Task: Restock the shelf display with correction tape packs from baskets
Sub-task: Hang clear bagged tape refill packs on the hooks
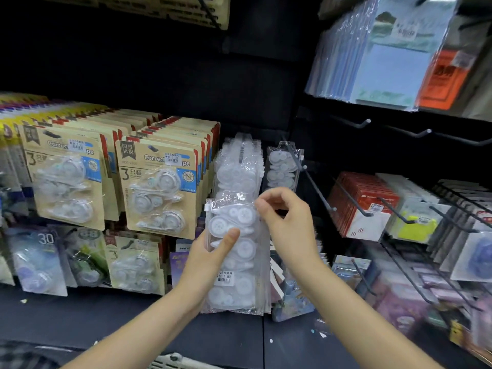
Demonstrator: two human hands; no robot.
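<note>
Gripping low, the left hand (210, 258) holds a stack of clear correction tape packs (235, 262) upright, long axis vertical, thumb pressed across the front. Just above, the right hand (286, 219) has its fingers (262, 205) pinching the pack's top edge. Directly beyond hang matching packs (237, 166); the hanging hole must go up and back.
</note>
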